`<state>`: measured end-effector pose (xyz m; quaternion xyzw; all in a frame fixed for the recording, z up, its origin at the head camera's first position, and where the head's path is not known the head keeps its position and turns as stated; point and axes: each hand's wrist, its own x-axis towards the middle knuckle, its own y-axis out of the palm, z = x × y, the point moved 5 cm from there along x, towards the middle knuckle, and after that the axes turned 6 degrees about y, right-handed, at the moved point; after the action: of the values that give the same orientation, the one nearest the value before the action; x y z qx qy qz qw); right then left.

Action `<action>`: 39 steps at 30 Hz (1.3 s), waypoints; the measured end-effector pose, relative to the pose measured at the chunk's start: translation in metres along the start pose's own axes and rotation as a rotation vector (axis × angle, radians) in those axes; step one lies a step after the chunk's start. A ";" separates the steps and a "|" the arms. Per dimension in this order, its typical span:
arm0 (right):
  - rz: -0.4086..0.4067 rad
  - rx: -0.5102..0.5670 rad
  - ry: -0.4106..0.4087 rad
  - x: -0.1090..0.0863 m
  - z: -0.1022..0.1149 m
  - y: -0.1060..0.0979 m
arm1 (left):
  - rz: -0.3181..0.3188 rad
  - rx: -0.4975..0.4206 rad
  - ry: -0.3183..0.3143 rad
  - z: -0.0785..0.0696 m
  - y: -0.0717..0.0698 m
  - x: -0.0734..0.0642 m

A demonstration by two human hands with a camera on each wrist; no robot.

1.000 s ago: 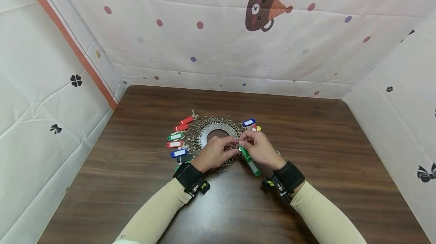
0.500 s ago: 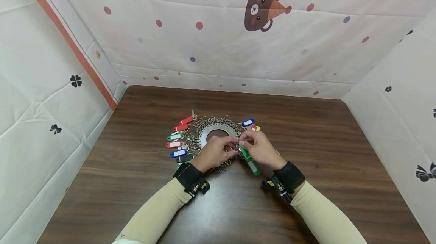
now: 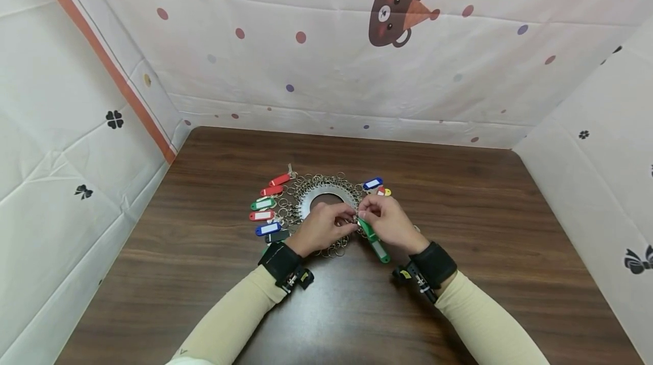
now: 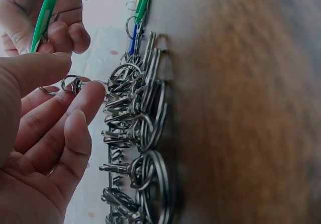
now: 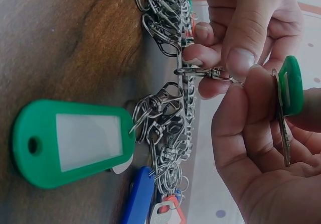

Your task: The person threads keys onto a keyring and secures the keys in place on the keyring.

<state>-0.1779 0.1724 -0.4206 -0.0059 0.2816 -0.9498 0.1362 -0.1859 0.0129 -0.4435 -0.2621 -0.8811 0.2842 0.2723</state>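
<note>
A flat metal ring (image 3: pixel 305 204) edged with many small snap hooks and split rings lies on the table. My left hand (image 3: pixel 321 229) is at its right side, pinching one snap hook (image 4: pixel 76 85) with a split ring on its end between thumb and fingers. My right hand (image 3: pixel 390 224) meets it there, fingertips at that split ring. A green key tag (image 5: pixel 292 86) and a metal key (image 5: pixel 282 126) are held in the right hand's fingers. Below hangs another green key tag (image 5: pixel 75 141) with a white label, joined to a neighbouring hook.
Red, green, blue and black key tags fan out at the ring's left, among them a red tag (image 3: pixel 262 216). A blue tag (image 3: pixel 372 183) lies beyond my right hand. The brown wooden table (image 3: pixel 459 183) is bordered by white printed sheets (image 3: pixel 326 70).
</note>
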 end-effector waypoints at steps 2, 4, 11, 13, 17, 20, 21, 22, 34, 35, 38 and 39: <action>-0.004 -0.002 -0.004 0.000 0.000 0.000 | -0.003 -0.019 -0.008 0.000 0.000 0.000; -0.007 -0.004 -0.008 0.000 0.000 0.000 | -0.010 -0.032 -0.008 0.000 0.000 0.000; -0.002 -0.007 -0.002 0.000 0.001 0.000 | -0.017 -0.029 0.007 0.000 0.000 0.000; -0.002 -0.011 0.001 0.000 0.001 0.001 | -0.014 -0.026 0.006 0.000 0.000 0.000; -0.002 -0.008 0.009 -0.001 0.002 0.001 | -0.016 -0.016 0.017 -0.001 0.000 -0.001; -0.004 -0.006 0.012 -0.001 0.001 0.001 | -0.016 -0.005 0.029 -0.001 -0.001 -0.001; -0.005 -0.006 0.012 -0.001 0.001 0.001 | -0.017 -0.001 0.031 -0.002 -0.001 -0.001; -0.006 -0.008 0.010 -0.001 0.001 0.001 | -0.015 0.003 0.030 -0.002 -0.001 0.000; -0.010 -0.006 0.018 -0.001 0.000 0.002 | -0.052 0.079 0.071 -0.005 -0.002 0.000; -0.011 -0.005 0.018 -0.001 0.000 0.002 | -0.055 0.089 0.074 -0.005 -0.002 0.000; -0.015 -0.006 0.013 0.000 0.001 0.001 | -0.057 0.126 0.081 -0.006 -0.003 0.000; -0.016 -0.005 0.013 0.000 0.002 0.001 | -0.056 0.134 0.084 -0.005 -0.002 0.000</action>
<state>-0.1770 0.1705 -0.4198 -0.0026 0.2846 -0.9502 0.1267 -0.1835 0.0133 -0.4381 -0.2304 -0.8549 0.3234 0.3338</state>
